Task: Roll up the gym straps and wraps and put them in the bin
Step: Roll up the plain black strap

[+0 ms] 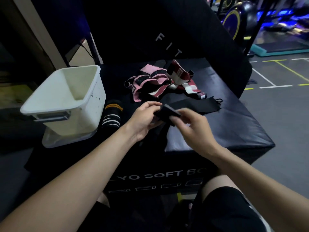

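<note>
Rolling just begun: left hand (145, 118) and right hand (192, 126) pinch one end of a black wrap (197, 106) trailing across the counter (234, 124). Pink straps (147, 84), red-and-white wraps (180, 76) lie loose; white bin (91, 104) looks empty.

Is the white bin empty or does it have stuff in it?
Empty, as far as shows: the white bin has bare inside walls, with no wraps visible inside.

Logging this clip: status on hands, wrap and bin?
Left hand and right hand both grip the black wrap, rolling not finished. White bin looks empty. Pink straps lie unrolled behind.
</note>
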